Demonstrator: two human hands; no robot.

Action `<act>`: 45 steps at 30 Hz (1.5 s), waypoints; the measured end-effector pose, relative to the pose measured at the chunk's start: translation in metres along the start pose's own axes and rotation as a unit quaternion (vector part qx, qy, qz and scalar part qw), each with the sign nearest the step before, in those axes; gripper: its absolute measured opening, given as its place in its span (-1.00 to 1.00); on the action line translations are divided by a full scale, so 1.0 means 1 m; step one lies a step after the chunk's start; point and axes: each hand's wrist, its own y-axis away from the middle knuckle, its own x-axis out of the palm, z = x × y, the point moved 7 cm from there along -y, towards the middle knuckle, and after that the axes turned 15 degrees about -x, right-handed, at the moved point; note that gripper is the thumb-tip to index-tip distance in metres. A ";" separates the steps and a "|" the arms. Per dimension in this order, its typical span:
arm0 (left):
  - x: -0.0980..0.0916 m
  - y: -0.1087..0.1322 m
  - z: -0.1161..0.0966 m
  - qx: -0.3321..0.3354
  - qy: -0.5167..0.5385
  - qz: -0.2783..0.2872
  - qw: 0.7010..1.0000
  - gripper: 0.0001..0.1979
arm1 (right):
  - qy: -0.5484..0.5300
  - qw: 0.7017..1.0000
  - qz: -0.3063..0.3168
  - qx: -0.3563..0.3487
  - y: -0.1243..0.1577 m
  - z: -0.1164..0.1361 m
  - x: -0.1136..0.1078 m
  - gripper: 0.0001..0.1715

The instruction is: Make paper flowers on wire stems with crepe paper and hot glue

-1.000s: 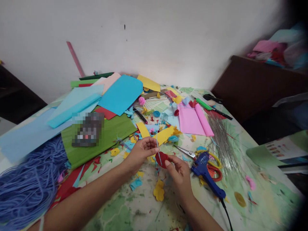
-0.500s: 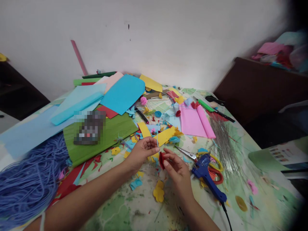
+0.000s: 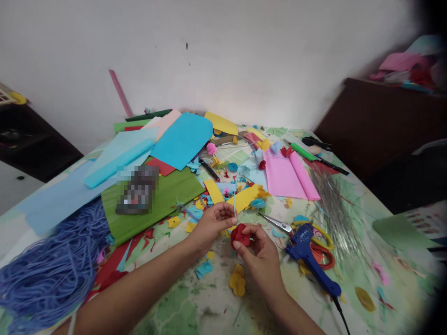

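Note:
My left hand (image 3: 215,225) is closed, thumb and finger pinching a thin pale blue cord (image 3: 235,197) that rises above the fingertips. Close beside it, my right hand (image 3: 261,249) grips a red paper flower (image 3: 240,236) between thumb and fingers, its layered petals partly covered. Whether the cord joins the flower cannot be made out. Below the hands lies a yellow paper flower shape (image 3: 238,280). To the right of my right hand rest a blue glue gun (image 3: 310,258) and scissors (image 3: 279,223), their handles partly under the gun.
Blue yarn (image 3: 59,260) is heaped at the left. Green crepe paper (image 3: 164,200) carries a blurred dark object (image 3: 137,190). Blue sheets (image 3: 183,139) lie behind. Pink crepe paper (image 3: 284,177) and silvery wires (image 3: 337,216) are at the right. Paper scraps litter the tablecloth (image 3: 174,302).
The red flower has turned in my right hand, so its petals now face me more. My left hand still pinches the cord. The whole view has shifted slightly.

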 end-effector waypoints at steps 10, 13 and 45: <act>0.005 0.002 0.004 -0.013 0.012 0.040 0.999 -0.68 | 0.111 0.991 0.027 -0.068 -0.004 0.019 -0.001 -0.82; 0.006 0.002 0.003 -0.006 0.006 0.039 0.999 -0.65 | 0.122 0.990 0.026 -0.064 -0.004 0.019 -0.001 -0.81; 0.000 -0.007 0.008 0.012 -0.003 0.028 1.000 -0.63 | 0.368 0.891 0.068 -0.257 0.002 0.046 0.002 -0.72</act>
